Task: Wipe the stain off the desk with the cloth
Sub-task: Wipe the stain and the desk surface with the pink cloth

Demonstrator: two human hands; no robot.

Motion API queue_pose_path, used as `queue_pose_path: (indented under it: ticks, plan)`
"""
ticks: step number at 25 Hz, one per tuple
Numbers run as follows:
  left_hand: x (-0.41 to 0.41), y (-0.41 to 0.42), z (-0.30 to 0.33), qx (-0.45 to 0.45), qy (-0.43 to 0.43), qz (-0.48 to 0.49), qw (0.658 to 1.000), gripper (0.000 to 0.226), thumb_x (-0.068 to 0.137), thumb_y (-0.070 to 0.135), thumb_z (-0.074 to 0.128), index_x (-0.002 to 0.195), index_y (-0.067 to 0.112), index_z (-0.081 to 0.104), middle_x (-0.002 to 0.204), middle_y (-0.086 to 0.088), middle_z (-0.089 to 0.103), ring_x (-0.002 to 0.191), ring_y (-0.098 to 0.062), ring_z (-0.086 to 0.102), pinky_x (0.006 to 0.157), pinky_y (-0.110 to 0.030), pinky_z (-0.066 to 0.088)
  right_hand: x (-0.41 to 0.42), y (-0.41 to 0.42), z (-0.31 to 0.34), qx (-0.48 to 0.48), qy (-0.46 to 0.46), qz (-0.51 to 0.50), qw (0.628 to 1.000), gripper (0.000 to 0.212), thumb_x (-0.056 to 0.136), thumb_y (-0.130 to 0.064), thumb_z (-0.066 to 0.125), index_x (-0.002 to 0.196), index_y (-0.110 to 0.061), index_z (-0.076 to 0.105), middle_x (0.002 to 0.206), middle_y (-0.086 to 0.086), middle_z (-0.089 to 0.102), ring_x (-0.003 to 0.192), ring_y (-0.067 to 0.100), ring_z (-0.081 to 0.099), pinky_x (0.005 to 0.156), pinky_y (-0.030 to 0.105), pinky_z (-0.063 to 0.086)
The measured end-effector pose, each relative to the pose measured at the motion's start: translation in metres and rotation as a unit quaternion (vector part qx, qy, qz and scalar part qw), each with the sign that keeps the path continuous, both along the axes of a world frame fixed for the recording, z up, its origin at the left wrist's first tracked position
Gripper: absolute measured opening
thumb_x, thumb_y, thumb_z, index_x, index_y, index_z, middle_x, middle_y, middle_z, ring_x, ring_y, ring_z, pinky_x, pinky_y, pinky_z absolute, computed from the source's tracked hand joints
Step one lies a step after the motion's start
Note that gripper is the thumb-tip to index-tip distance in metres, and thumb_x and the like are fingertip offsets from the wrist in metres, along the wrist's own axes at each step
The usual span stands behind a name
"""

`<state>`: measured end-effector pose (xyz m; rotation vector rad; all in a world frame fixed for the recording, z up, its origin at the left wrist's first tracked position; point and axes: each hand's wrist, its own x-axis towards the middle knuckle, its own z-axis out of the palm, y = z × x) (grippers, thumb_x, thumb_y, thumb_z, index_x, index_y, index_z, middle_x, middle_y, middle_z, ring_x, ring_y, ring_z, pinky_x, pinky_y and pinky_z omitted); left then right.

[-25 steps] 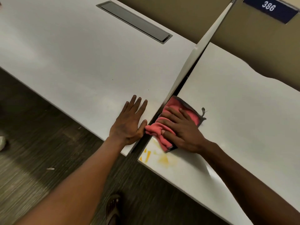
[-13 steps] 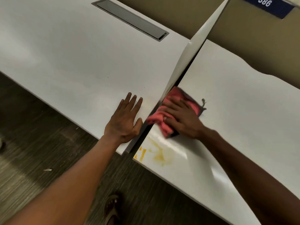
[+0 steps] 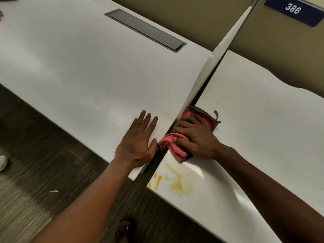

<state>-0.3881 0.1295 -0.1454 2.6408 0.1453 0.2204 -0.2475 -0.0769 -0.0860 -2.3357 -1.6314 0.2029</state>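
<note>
A yellow-orange stain (image 3: 173, 181) is smeared across the near left corner of the right white desk (image 3: 254, 137). My right hand (image 3: 196, 137) presses a pink cloth with a grey edge (image 3: 173, 146) flat on that desk, just beyond the stain and against the divider. The fingers are curled over the bunched cloth. On the left desk (image 3: 78, 71), my left hand (image 3: 138, 142) lies flat with fingers spread, close to the desk's right edge and holding nothing.
A thin white divider panel (image 3: 215, 55) stands upright between the two desks. A grey cable hatch (image 3: 145, 30) is set into the left desk. A blue "386" plate (image 3: 292, 9) hangs on the tan wall. Dark floor and my sandalled foot (image 3: 122, 230) lie below.
My right hand with the cloth slid away from the desk's front edge toward the divider, leaving more of the smeared yellow stain uncovered. My left hand stayed flat on the left desk.
</note>
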Motion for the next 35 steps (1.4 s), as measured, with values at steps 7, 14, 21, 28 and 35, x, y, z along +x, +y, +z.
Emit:
queue_pose_path:
  ticks: [7,14,21,28,35]
  plan:
    - [0.002,-0.001,-0.001,0.014,0.013,0.002,1.000,0.072,0.098,0.039,0.034,0.163,0.022,0.008,0.171,-0.001,0.002,0.154,-0.009,-0.020,0.126,-0.032,-0.006,0.076,0.004,0.023,-0.067,-0.042,-0.107,0.991,0.047,0.100,-0.044,0.038,0.119,-0.019,0.073,0.118,0.001,0.069,0.121,0.028,0.052,0.112,0.050,0.033]
    - [0.003,-0.001,-0.004,0.098,0.036,-0.050,0.993,0.068,0.099,0.050,0.023,0.162,0.030,0.006,0.171,0.004,-0.001,0.155,-0.017,-0.019,0.128,-0.046,0.002,-0.003,-0.018,0.001,-0.047,-0.003,0.025,0.999,0.043,0.106,-0.056,0.033,0.144,-0.043,0.050,0.151,-0.015,0.050,0.149,0.015,0.035,0.124,0.052,0.022]
    - [0.003,0.000,-0.006,0.115,0.052,-0.052,0.991,0.065,0.101,0.049,0.019,0.162,0.031,0.005,0.171,0.005,0.000,0.156,-0.019,-0.014,0.128,-0.046,0.000,0.044,-0.053,0.011,-0.118,-0.001,-0.299,0.947,0.057,0.107,-0.057,0.030,0.159,-0.052,0.006,0.174,-0.009,-0.001,0.161,0.020,-0.005,0.128,0.054,0.000]
    - [0.004,0.001,-0.007,0.122,0.061,-0.056,0.989,0.067,0.099,0.052,0.014,0.162,0.032,0.003,0.171,0.006,-0.001,0.157,-0.020,-0.008,0.127,-0.046,-0.001,-0.059,-0.141,0.002,-0.109,-0.010,-0.195,0.975,0.063,0.098,-0.077,0.012,0.157,-0.060,0.001,0.173,-0.017,-0.010,0.160,0.013,-0.013,0.128,0.055,-0.002]
    - [0.006,0.000,-0.008,0.131,0.066,-0.050,0.988,0.068,0.098,0.053,0.013,0.162,0.032,0.003,0.171,0.005,0.003,0.158,-0.020,-0.004,0.127,-0.048,0.002,-0.039,-0.106,0.004,-0.110,0.000,-0.409,0.906,0.060,0.105,-0.061,0.017,0.161,-0.048,0.001,0.175,-0.006,-0.006,0.161,0.027,-0.004,0.127,0.060,0.002]
